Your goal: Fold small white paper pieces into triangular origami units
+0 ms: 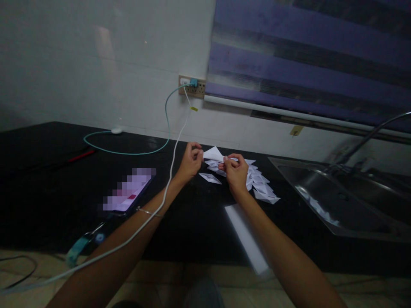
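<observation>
Hands (237, 172) hold folded paper (213, 154), yellow cable label (194, 109) unreadable.

Two hands (192, 161) (236, 171) are counted; one phone (131, 192), one faucet (360, 144), one blind (308, 60) and one socket panel (199, 90) are seen; the overlapping folded papers (259, 179) cannot be counted.

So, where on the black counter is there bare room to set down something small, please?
Two patches look bare: between the forearms, left of the white paper strip, and between the right forearm and the sink. It is crowded around the right hand, where folded papers cluster.
</observation>
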The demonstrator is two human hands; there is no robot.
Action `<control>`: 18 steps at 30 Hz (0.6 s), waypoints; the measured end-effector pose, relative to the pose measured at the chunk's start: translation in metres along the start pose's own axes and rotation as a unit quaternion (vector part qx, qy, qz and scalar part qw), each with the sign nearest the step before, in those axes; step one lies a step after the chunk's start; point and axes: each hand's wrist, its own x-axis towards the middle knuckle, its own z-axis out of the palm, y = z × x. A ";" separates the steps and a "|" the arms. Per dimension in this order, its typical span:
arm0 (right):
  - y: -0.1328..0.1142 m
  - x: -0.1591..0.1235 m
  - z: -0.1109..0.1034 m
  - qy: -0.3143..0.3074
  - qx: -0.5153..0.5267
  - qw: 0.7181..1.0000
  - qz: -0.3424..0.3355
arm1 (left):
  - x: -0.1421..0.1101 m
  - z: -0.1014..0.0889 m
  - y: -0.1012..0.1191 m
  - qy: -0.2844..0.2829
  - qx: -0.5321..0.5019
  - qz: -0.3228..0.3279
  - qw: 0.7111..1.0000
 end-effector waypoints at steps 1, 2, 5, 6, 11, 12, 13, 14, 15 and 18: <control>0.001 0.001 -0.001 0.007 0.007 1.000 0.001 | 0.000 0.001 -0.002 -0.008 -0.022 -0.014 1.000; 0.001 0.002 -0.002 0.017 0.016 1.000 0.003 | -0.001 0.002 -0.004 -0.020 -0.043 -0.030 0.998; 0.003 0.001 -0.002 0.041 0.046 0.998 0.020 | -0.007 0.009 -0.007 -0.079 -0.067 -0.088 0.991; 0.004 0.000 0.000 0.038 0.049 0.998 0.026 | -0.010 0.011 -0.007 -0.106 -0.054 -0.103 0.988; 0.006 -0.009 0.010 -0.017 0.031 0.998 0.044 | -0.017 0.017 0.000 -0.161 0.002 -0.104 0.982; 0.006 -0.011 0.012 -0.020 0.030 0.998 0.046 | -0.017 0.016 0.001 -0.155 0.005 -0.100 0.983; 0.005 -0.011 0.013 -0.022 0.029 0.998 0.048 | -0.017 0.016 0.002 -0.150 0.007 -0.097 0.984; 0.004 -0.012 0.013 -0.025 0.028 0.998 0.050 | -0.017 0.015 0.002 -0.147 0.007 -0.094 0.985; 0.004 -0.013 0.014 -0.029 0.027 0.998 0.050 | -0.017 0.015 0.001 -0.144 0.005 -0.090 0.985; 0.000 -0.014 0.015 -0.034 0.033 0.998 0.047 | -0.015 0.014 -0.002 -0.139 -0.010 -0.089 0.986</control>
